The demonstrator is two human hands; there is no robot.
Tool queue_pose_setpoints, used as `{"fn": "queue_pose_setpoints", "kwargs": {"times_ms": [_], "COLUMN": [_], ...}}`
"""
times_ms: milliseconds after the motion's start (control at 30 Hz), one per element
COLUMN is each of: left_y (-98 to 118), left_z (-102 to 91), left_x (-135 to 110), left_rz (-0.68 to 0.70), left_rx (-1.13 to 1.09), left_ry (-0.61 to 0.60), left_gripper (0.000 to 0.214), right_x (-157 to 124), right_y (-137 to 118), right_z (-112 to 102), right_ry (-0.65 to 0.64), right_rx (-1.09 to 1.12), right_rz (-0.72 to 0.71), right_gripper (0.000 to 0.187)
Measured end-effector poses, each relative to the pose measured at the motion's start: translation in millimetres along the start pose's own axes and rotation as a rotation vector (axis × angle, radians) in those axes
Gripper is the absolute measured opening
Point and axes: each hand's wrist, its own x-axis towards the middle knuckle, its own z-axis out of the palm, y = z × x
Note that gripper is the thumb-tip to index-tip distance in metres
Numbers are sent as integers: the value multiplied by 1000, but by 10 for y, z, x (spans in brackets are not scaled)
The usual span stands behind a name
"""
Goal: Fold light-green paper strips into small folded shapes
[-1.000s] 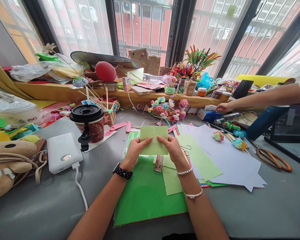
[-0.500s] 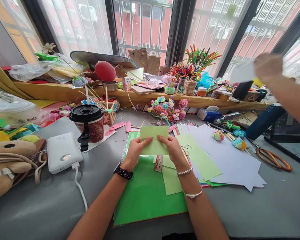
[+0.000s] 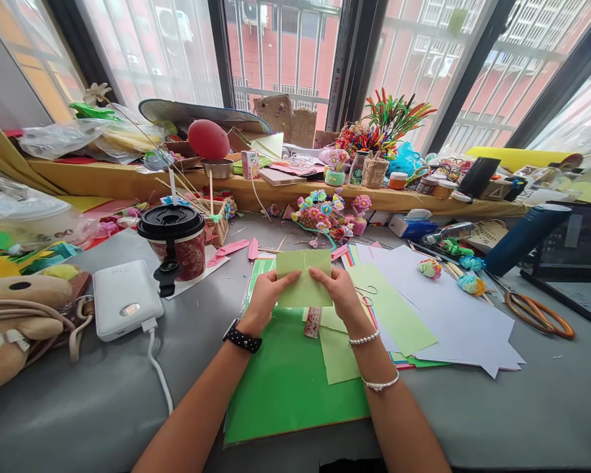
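Observation:
Both hands hold one small light green paper (image 3: 304, 276) upright above the table, just past a large green sheet (image 3: 290, 387). My left hand (image 3: 266, 299) pinches its lower left edge with thumb and fingers closed. My right hand (image 3: 339, 293) pinches its lower right edge the same way. The paper shows a vertical crease down its middle. A patterned tape strip (image 3: 313, 322) lies just below the paper. Paler green sheets (image 3: 394, 309) lie to the right of my right hand.
A lidded coffee cup (image 3: 173, 242), white power bank (image 3: 125, 300) with cable and plush toy (image 3: 14, 322) sit at left. White paper sheets (image 3: 448, 315), orange-handled scissors (image 3: 539, 312) and paper flowers (image 3: 328, 213) lie right and ahead. The cluttered windowsill (image 3: 128, 180) runs along the back.
Another person's arm, reaching over the right side of the table a second ago and lifted half a second ago, has left the view. My hands and the paper have barely moved.

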Motion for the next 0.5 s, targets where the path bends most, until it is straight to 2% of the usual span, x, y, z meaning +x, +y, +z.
{"fn": "queue_pose_setpoints", "kwargs": {"times_ms": [500], "left_y": [-37], "left_z": [4], "left_x": [1], "left_rz": [64], "left_rx": [42], "left_ry": [32], "left_gripper": [34], "right_x": [23], "right_y": [29], "right_z": [8], "right_ry": [9], "right_rx": [70], "right_rz": [7], "right_gripper": [24]}}
